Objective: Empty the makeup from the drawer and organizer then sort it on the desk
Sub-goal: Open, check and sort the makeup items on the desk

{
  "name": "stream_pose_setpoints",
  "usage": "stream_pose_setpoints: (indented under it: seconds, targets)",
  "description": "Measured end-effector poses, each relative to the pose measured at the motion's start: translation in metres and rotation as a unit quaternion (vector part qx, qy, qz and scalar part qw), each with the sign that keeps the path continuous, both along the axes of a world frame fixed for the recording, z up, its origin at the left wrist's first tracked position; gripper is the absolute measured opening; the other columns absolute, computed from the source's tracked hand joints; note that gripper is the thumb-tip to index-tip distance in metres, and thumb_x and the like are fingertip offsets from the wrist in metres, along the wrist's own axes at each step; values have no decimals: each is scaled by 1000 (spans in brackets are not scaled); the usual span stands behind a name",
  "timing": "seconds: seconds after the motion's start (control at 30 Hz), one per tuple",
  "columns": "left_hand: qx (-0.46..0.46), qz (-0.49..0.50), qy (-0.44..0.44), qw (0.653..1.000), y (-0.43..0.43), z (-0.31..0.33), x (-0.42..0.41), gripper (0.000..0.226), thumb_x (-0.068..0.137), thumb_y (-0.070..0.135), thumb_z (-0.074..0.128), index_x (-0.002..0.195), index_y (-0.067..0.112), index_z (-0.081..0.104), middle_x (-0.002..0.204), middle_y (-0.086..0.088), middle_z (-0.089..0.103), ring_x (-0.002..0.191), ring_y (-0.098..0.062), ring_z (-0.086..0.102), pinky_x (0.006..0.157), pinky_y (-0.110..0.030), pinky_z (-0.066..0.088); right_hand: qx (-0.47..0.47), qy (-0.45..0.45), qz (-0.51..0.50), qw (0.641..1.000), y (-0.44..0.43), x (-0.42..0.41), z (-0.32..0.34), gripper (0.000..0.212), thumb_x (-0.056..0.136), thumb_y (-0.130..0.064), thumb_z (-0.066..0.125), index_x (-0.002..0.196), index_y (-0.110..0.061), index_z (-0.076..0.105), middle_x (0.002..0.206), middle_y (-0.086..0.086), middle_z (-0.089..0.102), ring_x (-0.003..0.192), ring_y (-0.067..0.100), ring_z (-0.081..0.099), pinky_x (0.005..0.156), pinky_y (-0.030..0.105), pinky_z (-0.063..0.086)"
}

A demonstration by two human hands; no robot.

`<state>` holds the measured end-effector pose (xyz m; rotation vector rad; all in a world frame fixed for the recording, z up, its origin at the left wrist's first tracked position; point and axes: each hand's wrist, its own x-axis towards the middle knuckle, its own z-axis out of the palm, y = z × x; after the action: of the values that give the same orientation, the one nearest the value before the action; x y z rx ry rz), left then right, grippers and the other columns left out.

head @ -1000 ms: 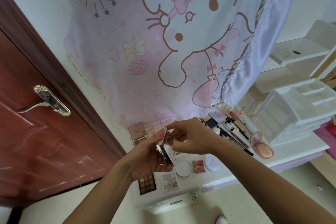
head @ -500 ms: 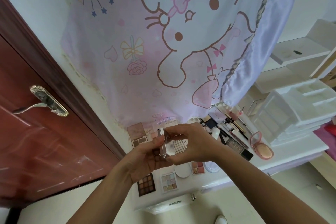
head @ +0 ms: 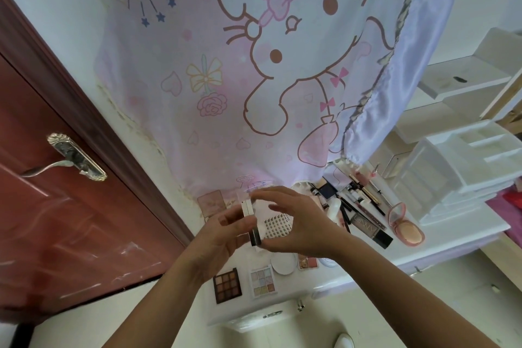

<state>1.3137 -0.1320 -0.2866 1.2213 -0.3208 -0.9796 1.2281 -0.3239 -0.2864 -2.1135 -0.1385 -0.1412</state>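
- cloth (head: 226, 93): pink, with cartoon rabbit, hearts, stars
- door (head: 56, 234): red-brown
- case (head: 248, 210): white, dark end
- brown palette (head: 227, 285): nine squares
- pastel palette (head: 263, 282): nine squares
- compact (head: 406, 224): pink
- organizer (head: 463, 167), bench (head: 452, 232): white

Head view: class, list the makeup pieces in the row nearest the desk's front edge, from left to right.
brown eyeshadow palette → pastel eyeshadow palette → white round compact → pink blush palette

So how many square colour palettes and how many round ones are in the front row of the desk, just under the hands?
Square colour palettes: 3 (brown palette, pastel palette, pink-red palette)
Round compacts: 2 (white compact, pale compact, mostly hidden by an arm)
Total: 5
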Motion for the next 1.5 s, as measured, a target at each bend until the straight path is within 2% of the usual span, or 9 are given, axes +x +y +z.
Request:
stream_pose_setpoints:
  seconds: [0.13,0.23,0.47,0.7,0.93,1.03,1.1,1.2,1.5]
  targets:
    - [61,47,-205,976,3,5,7,75,63,16,92,131,23,60,129,-3,66,124,-22,60,107,-46,45,240,174,-43,954,-7,-4,0,58,90,-6,67,141,-28,51,134,1,62,117,18,66,101,43,54]
    - [130,55,-308,941,5,8,10,81,60,12,94,129,33,57,129,10,64,125,-9,57,109,-35,45,368,235,-40,899,-8,-4,8,42,89,-24,65,129,-13,59,118,10,72,108,31,70,102,48,52]
    - [176,3,-427,887,3,13,1,81,62,23,94,129,34,51,127,17,58,121,3,55,104,-25,48,325,219,-61,918,5,-2,11,38,84,-19,79,115,-9,60,104,16,75,94,28,72,96,47,56]
    - [162,15,-452,877,0,17,-2,78,61,28,95,124,36,51,120,20,61,118,0,58,97,-23,52,369,249,-37,895,7,-4,6,57,80,-24,81,130,-11,58,115,12,73,111,29,69,103,49,51]
    - [193,31,-505,841,-2,6,0,76,67,18,90,122,47,46,123,24,54,116,-4,58,88,-25,55,281,183,-79,939,4,-2,12,47,74,-16,88,118,-16,70,106,3,77,102,17,73,96,40,57]
    - [248,-6,-433,866,-2,4,10,62,85,18,77,131,42,44,129,20,51,117,0,55,94,-23,52,213,127,-112,962,-1,-1,9,64,66,-20,94,123,-18,65,107,-3,76,101,12,73,96,37,57]
    - [228,-1,-258,939,-1,9,15,37,96,20,61,132,22,54,124,-3,62,107,-12,65,90,-34,56,159,86,-109,978,-3,-2,10,69,62,-19,96,122,-22,63,109,-8,74,103,8,71,98,29,55]
    - [142,-16,-85,986,-3,23,18,44,99,42,52,124,8,65,119,-21,67,99,-28,66,86,-44,53,126,46,-73,988,-1,-4,11,75,61,-17,96,124,-30,58,117,-12,68,112,6,66,102,25,51]
    - [82,-50,-82,992,-7,32,22,45,84,25,68,123,4,66,116,-22,69,105,-37,67,96,-47,52,66,5,-35,997,0,-2,12,76,72,-22,89,136,-40,51,134,-19,52,128,6,52,106,26,48]
